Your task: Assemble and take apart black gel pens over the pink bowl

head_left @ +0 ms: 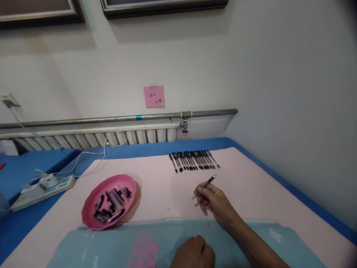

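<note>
Plastic pen [211, 179] sits pinched in right fingers [205, 191]; left fingers [199, 242] curl over teal cloth [111, 242].

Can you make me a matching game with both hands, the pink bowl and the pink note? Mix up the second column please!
Column one:
1. Right hand
2. Left hand
3. Pink bowl
4. Pink note

Column two:
A. Has black and clear pieces inside
B. On the wall above the pipe
C. Holding a pen
D. At the picture's bottom edge

Right pairs: 1-C, 2-D, 3-A, 4-B.
</note>
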A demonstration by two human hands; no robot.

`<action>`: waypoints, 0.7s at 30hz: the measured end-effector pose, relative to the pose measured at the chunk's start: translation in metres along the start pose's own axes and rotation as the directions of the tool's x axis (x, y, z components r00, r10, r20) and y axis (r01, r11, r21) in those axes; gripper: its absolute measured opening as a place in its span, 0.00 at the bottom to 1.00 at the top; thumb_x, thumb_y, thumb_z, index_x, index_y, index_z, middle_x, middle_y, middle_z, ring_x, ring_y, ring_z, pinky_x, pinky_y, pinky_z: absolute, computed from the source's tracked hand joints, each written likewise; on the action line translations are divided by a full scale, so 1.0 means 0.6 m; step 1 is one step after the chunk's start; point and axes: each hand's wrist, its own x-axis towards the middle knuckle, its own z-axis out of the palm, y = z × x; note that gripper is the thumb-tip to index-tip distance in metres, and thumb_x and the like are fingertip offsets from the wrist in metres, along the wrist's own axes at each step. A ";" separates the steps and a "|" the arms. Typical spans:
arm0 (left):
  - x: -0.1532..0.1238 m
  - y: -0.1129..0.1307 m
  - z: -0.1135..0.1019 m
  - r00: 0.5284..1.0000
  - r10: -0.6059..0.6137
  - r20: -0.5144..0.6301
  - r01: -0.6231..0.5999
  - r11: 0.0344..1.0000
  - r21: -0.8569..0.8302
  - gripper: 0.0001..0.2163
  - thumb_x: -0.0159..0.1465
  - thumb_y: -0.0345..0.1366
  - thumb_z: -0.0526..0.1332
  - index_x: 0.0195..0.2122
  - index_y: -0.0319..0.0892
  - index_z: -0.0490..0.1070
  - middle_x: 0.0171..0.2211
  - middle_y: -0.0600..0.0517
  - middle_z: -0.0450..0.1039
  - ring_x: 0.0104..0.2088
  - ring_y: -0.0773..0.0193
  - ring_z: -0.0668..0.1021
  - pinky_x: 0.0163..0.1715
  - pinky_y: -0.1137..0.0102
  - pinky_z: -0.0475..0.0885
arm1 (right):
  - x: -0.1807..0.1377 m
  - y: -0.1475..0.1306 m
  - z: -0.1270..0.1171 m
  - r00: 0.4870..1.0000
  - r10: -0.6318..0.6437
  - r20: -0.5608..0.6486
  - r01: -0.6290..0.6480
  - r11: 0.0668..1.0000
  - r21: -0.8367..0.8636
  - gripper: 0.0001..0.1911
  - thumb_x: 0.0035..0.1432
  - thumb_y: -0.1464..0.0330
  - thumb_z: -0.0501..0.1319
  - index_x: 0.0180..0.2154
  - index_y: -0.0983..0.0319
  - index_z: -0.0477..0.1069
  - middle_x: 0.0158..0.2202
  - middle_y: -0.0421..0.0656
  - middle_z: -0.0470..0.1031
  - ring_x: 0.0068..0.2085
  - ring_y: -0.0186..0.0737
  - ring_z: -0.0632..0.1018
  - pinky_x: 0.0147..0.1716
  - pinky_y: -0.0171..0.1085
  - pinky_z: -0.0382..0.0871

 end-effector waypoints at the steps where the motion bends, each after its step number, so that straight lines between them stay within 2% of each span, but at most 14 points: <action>1: -0.001 -0.006 -0.003 0.999 0.034 0.001 -0.034 0.999 0.027 0.07 0.51 0.25 0.55 0.23 0.43 0.70 0.29 0.44 0.71 0.31 0.55 0.71 0.31 0.65 0.58 | -0.006 -0.002 0.004 1.000 0.002 0.010 -0.002 1.000 0.009 0.10 0.45 0.63 0.64 0.26 0.64 0.68 0.19 0.37 0.69 0.16 0.29 0.68 0.12 0.28 0.60; 4: -0.002 -0.011 -0.031 0.997 0.081 0.013 -0.081 0.996 0.043 0.09 0.48 0.22 0.55 0.23 0.41 0.71 0.30 0.44 0.72 0.32 0.56 0.71 0.31 0.66 0.59 | -0.022 -0.008 0.017 0.999 0.006 0.053 -0.009 0.999 0.047 0.09 0.46 0.64 0.63 0.25 0.64 0.69 0.21 0.38 0.71 0.19 0.30 0.69 0.14 0.29 0.62; 6: 0.002 -0.001 -0.065 0.996 0.081 0.022 -0.079 0.994 -0.079 0.08 0.46 0.22 0.57 0.23 0.40 0.72 0.28 0.46 0.72 0.31 0.57 0.72 0.32 0.67 0.61 | -0.029 -0.010 0.022 0.997 0.006 0.073 -0.012 0.997 0.080 0.08 0.46 0.65 0.63 0.25 0.64 0.68 0.22 0.38 0.71 0.19 0.30 0.70 0.15 0.29 0.62; 7: 0.006 0.009 -0.085 0.997 0.070 0.028 -0.063 0.976 -0.208 0.07 0.46 0.24 0.58 0.24 0.40 0.72 0.26 0.47 0.71 0.31 0.58 0.72 0.32 0.67 0.62 | -0.032 -0.011 0.024 0.997 0.004 0.079 -0.012 0.995 0.098 0.09 0.46 0.65 0.63 0.25 0.64 0.68 0.22 0.38 0.71 0.20 0.29 0.69 0.15 0.28 0.62; 8: 0.012 0.020 -0.104 0.998 0.030 0.064 -0.003 0.924 -0.382 0.05 0.48 0.26 0.59 0.26 0.39 0.72 0.24 0.49 0.71 0.28 0.61 0.72 0.30 0.68 0.63 | -0.033 -0.013 0.024 0.996 0.001 0.084 -0.011 0.993 0.116 0.09 0.46 0.65 0.63 0.25 0.63 0.68 0.22 0.38 0.70 0.20 0.29 0.69 0.16 0.28 0.62; 10: 0.028 0.042 -0.139 0.994 -0.072 0.085 0.111 0.711 -0.695 0.08 0.49 0.32 0.63 0.31 0.37 0.72 0.24 0.50 0.72 0.24 0.63 0.73 0.29 0.67 0.66 | -0.034 -0.016 0.024 0.996 -0.015 0.085 0.002 0.988 0.153 0.10 0.46 0.64 0.64 0.26 0.63 0.67 0.23 0.38 0.70 0.20 0.29 0.69 0.16 0.28 0.62; 12: 0.045 0.061 -0.162 0.989 -0.114 0.099 0.145 0.542 -0.828 0.16 0.47 0.35 0.68 0.36 0.35 0.73 0.26 0.48 0.74 0.27 0.62 0.76 0.32 0.66 0.68 | -0.032 -0.019 0.023 0.996 -0.045 0.078 0.030 0.982 0.185 0.11 0.45 0.63 0.64 0.26 0.63 0.67 0.23 0.38 0.70 0.21 0.29 0.69 0.17 0.28 0.62; 14: 0.061 0.068 -0.167 0.986 -0.114 0.119 0.159 0.467 -0.870 0.21 0.43 0.37 0.72 0.38 0.34 0.73 0.27 0.46 0.75 0.28 0.62 0.77 0.35 0.66 0.69 | -0.030 -0.019 0.022 0.994 -0.075 0.077 0.057 0.975 0.213 0.12 0.45 0.62 0.64 0.26 0.63 0.66 0.22 0.37 0.70 0.21 0.29 0.69 0.16 0.28 0.61; 16: 0.075 0.063 -0.156 0.984 -0.091 0.150 0.175 0.423 -0.889 0.22 0.40 0.39 0.74 0.34 0.33 0.74 0.25 0.45 0.76 0.26 0.63 0.76 0.32 0.67 0.69 | -0.029 -0.016 0.023 0.992 -0.078 0.100 0.053 0.972 0.228 0.13 0.45 0.61 0.64 0.26 0.63 0.66 0.20 0.37 0.70 0.19 0.29 0.69 0.15 0.28 0.60; 19: 0.091 0.038 -0.131 0.985 -0.055 0.166 0.174 0.350 -0.920 0.20 0.37 0.41 0.75 0.28 0.35 0.73 0.22 0.47 0.74 0.23 0.65 0.75 0.27 0.71 0.67 | -0.027 -0.004 0.026 0.988 -0.037 0.150 0.006 0.980 0.200 0.13 0.47 0.60 0.63 0.26 0.63 0.65 0.17 0.38 0.70 0.17 0.30 0.69 0.16 0.28 0.59; 21: 0.098 0.021 -0.122 0.984 -0.084 0.158 0.177 0.333 -0.926 0.20 0.37 0.42 0.75 0.25 0.36 0.71 0.18 0.50 0.73 0.20 0.68 0.73 0.22 0.74 0.64 | -0.026 0.004 0.026 0.987 -0.022 0.162 -0.007 0.985 0.174 0.13 0.47 0.60 0.63 0.26 0.63 0.65 0.16 0.38 0.70 0.16 0.30 0.69 0.15 0.28 0.59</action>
